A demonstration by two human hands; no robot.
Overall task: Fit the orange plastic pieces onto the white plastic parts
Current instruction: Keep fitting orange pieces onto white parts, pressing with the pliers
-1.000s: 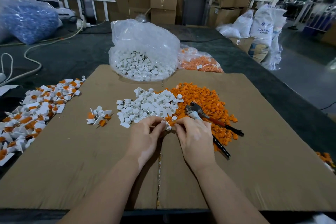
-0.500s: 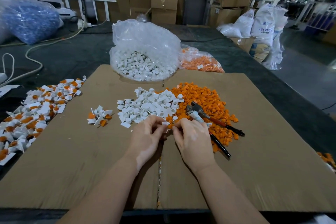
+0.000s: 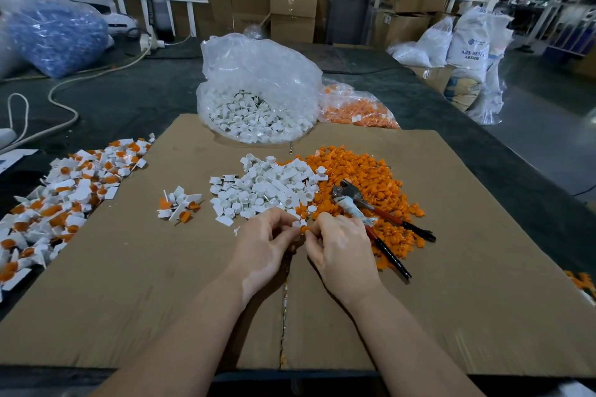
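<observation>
At frame centre, fingers hide most of both bits: left hand (image 3: 263, 243) pinches a white part (image 3: 296, 224), right hand (image 3: 342, 246) pinches an orange piece (image 3: 304, 229), touching, just below the loose piles.

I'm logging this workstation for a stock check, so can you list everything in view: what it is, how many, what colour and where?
loose white parts: one pile, white, cardboard centre
loose orange pieces: one pile, orange, right of the white pile
pliers: one, red and black handles, on the orange pile
small assembled group: a handful, white and orange, left of the white pile
large assembled heap: one, white and orange, far left
clear bag of white parts: one, behind the piles
bag of orange pieces: one, to its right
blue bag: one, far left
cardboard sheet: one, brown
left hand: pinches a white part
right hand: pinches an orange piece
</observation>
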